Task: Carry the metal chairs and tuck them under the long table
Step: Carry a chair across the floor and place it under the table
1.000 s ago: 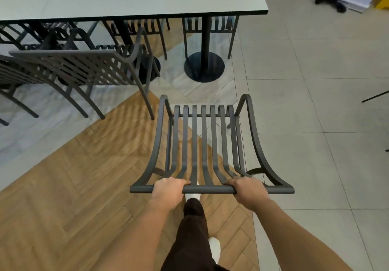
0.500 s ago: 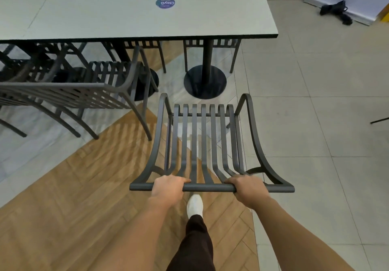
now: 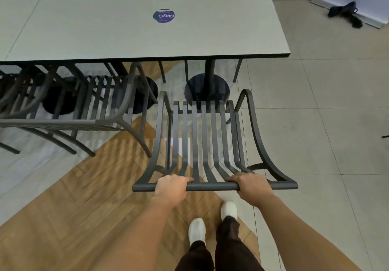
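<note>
matt dark metal chair (image 3: 202,135), smooth matt grey table (image 3: 126,34), wood-look floor (image 3: 73,197).

A dark slatted metal chair (image 3: 202,142) stood at 6 o'clock of the long grey surface (image 3: 130,28), another chair (image 3: 101,106) at its 9 o'clock.

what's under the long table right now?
Under the long table: two round black bases, one post, chair legs from the far side, and a tucked chair at left. The tabletop covers the rest.
</note>
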